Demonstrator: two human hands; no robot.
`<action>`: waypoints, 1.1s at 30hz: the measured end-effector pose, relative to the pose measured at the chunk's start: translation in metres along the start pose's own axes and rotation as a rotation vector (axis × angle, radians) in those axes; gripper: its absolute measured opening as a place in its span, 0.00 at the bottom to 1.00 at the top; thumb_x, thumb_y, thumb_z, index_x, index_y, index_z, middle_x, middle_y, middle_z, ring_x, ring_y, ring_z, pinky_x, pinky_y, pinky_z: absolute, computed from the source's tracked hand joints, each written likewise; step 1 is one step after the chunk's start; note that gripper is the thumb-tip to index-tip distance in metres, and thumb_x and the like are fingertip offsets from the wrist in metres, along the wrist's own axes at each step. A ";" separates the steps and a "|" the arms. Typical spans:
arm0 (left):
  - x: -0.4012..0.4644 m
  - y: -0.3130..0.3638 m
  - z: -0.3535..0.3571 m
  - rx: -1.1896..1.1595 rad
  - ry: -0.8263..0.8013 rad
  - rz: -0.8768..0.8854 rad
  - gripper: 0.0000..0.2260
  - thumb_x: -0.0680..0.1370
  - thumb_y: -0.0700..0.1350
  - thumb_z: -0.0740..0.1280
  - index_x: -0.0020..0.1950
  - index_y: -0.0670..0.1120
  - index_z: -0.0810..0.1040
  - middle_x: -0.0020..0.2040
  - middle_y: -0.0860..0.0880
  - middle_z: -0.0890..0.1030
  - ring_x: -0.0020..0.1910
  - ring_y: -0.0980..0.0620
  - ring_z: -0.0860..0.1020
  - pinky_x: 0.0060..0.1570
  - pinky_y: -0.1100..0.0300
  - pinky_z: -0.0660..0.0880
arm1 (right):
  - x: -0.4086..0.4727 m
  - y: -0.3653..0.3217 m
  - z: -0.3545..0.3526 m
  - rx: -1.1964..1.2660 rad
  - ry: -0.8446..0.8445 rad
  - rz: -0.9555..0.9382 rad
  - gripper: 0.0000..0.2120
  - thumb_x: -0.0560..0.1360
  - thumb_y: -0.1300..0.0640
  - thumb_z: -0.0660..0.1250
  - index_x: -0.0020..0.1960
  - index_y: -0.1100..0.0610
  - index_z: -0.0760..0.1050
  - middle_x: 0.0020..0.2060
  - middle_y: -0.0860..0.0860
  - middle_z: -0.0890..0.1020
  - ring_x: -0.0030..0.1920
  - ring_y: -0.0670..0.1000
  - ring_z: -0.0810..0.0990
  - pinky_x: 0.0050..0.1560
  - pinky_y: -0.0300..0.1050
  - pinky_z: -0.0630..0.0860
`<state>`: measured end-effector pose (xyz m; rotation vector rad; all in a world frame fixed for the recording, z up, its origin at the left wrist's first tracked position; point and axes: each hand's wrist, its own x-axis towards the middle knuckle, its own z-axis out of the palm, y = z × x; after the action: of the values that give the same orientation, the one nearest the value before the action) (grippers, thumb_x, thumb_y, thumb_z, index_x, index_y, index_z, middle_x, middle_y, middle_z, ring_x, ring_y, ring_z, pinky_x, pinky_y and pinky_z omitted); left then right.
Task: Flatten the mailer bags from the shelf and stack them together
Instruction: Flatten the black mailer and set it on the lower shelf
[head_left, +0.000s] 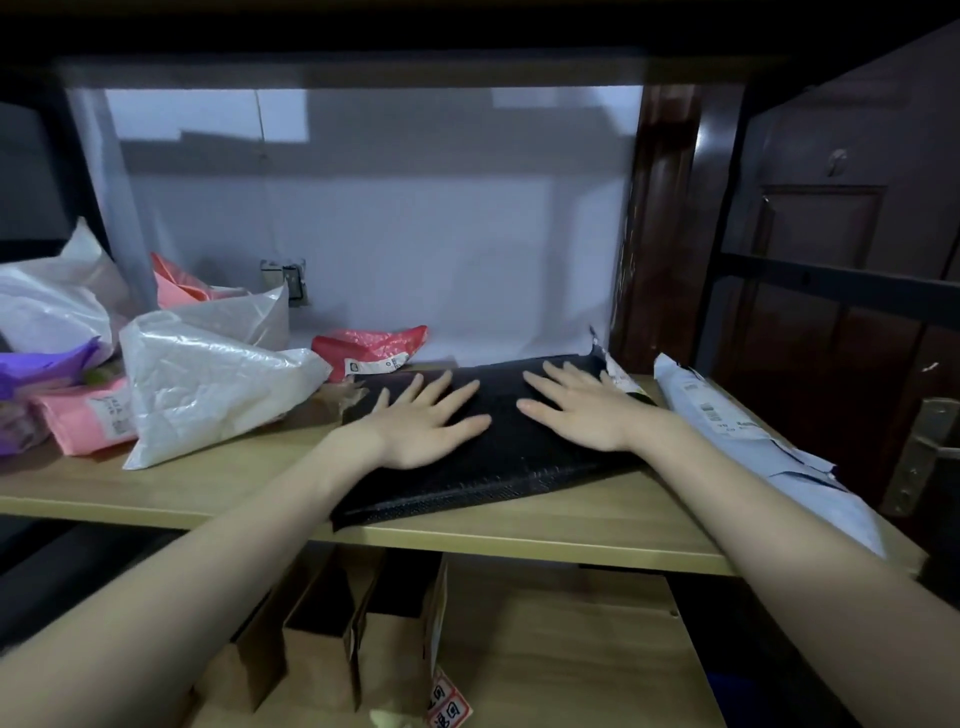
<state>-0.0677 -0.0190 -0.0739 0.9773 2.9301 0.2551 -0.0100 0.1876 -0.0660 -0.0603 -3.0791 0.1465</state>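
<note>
A black mailer bag (498, 457) lies flat on a wooden shelf (218, 483), its near edge close to the shelf's front lip and its long side running slightly askew, the right end farther back. Both hands rest palm-down on top of the bag. The left hand (426, 421) lies on the bag's left half with fingers straight and spread, pointing toward the back wall; the right hand (582, 410) lies on the right half in the same flat, spread posture. Neither hand curls around or pinches the bag; the thumbs point toward each other across a bare strip of black plastic. Left of the bag, a crumpled white bag (208, 384) sits near the left hand without touching it. Farther left lie a pink bag (88, 421) and a purple bag (31, 369). A red bag (369, 348) sits against the back wall, just behind the black bag's far left corner. At the right end of the shelf, a pale grey bag (753, 441) with a printed label lies beside the right forearm. Below the shelf stand open cardboard boxes (332, 613).
</note>
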 end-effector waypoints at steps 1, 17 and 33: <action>0.000 -0.001 0.005 0.013 -0.016 0.000 0.27 0.78 0.67 0.46 0.76 0.63 0.45 0.78 0.54 0.42 0.77 0.49 0.40 0.74 0.42 0.39 | 0.000 0.001 0.008 0.014 -0.020 -0.001 0.31 0.77 0.34 0.44 0.77 0.45 0.46 0.77 0.48 0.46 0.77 0.50 0.42 0.75 0.56 0.41; 0.004 -0.008 0.017 -0.056 -0.062 0.004 0.26 0.78 0.67 0.47 0.75 0.64 0.51 0.79 0.56 0.47 0.78 0.50 0.43 0.74 0.44 0.39 | 0.004 0.003 0.026 0.026 -0.111 0.000 0.29 0.78 0.36 0.43 0.76 0.44 0.45 0.77 0.47 0.46 0.77 0.48 0.42 0.76 0.51 0.43; -0.101 -0.007 -0.004 0.073 -0.040 0.366 0.34 0.70 0.65 0.66 0.73 0.64 0.56 0.71 0.68 0.57 0.71 0.66 0.56 0.72 0.60 0.59 | -0.082 -0.039 0.011 0.042 -0.048 -0.254 0.39 0.68 0.26 0.51 0.74 0.38 0.47 0.75 0.43 0.58 0.74 0.49 0.56 0.72 0.55 0.58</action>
<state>0.0083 -0.0854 -0.0723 1.5088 2.7224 0.1381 0.0698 0.1444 -0.0778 0.3398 -3.0931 0.2018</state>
